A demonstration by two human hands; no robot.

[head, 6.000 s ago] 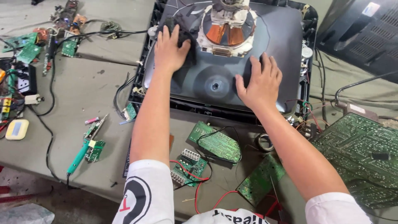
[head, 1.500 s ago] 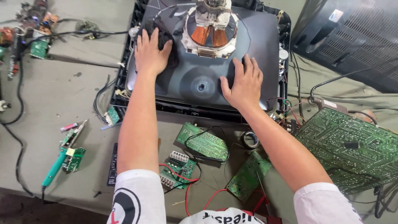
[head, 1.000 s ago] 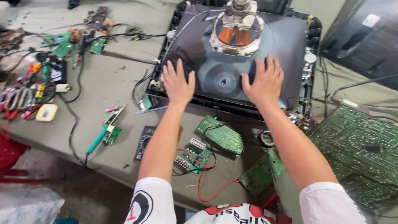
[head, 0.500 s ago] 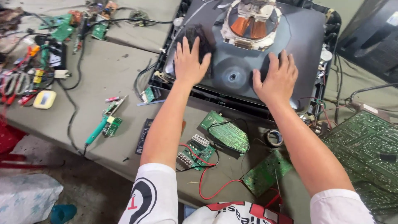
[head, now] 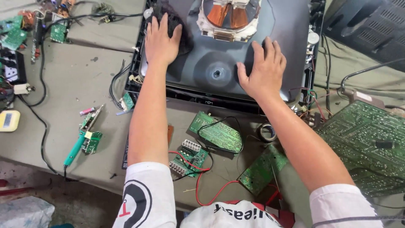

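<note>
A dark grey picture tube [head: 202, 59] lies face down in a black frame on the table, with a copper-wound yoke [head: 228, 17] on its neck at the top. My left hand [head: 161, 41] presses a black cloth [head: 179, 29] flat against the tube's upper left. My right hand [head: 262, 71] lies flat on the tube's lower right, fingers spread, holding nothing. A round dusty patch with a small socket [head: 216, 74] sits between my hands.
Green circuit boards [head: 216, 134] [head: 188, 159] [head: 261, 169] with red and black wires lie near my body. A large green board [head: 363, 143] is at the right, a black back cover [head: 371, 29] behind it. A green-handled soldering iron [head: 77, 145] and tape roll [head: 267, 132] lie on the table.
My left hand has slid the black cloth up and left across the tube. My right hand has stayed flat on the tube. The camera has shifted.
</note>
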